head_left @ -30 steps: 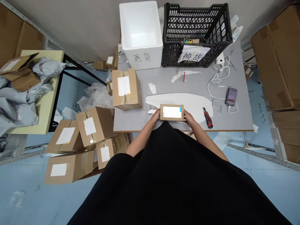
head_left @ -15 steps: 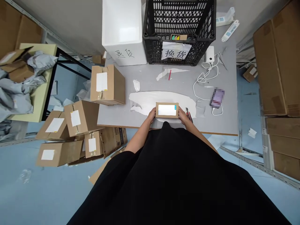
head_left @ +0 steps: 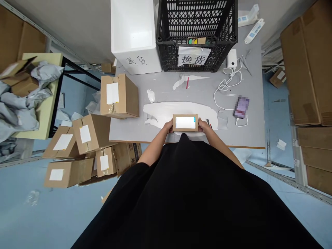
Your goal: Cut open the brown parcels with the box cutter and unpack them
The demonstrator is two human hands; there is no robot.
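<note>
A small brown cardboard box (head_left: 174, 123) with a white label facing up sits between my two hands near the table's front edge. My left hand (head_left: 169, 126) grips its left end, and my right hand (head_left: 203, 125) grips the right end. Most of my fingers are hidden behind the box. Beneath it lies a white, irregular sheet (head_left: 160, 110). Just beside my right hand, partly covered by it, is a dark and red tool (head_left: 208, 121), perhaps a utility knife.
At the table's back stand a white bin (head_left: 133, 45) and a black crate (head_left: 197, 38). A taped carton (head_left: 131, 98) occupies the left side. A purple phone (head_left: 241, 107) with a white cable (head_left: 220, 86) lies right. Labelled cartons (head_left: 88, 133) are piled on the floor at left.
The view has shifted slightly. My right hand has moved a little and now covers more of the dark and red tool. Both hands still hold the box.
</note>
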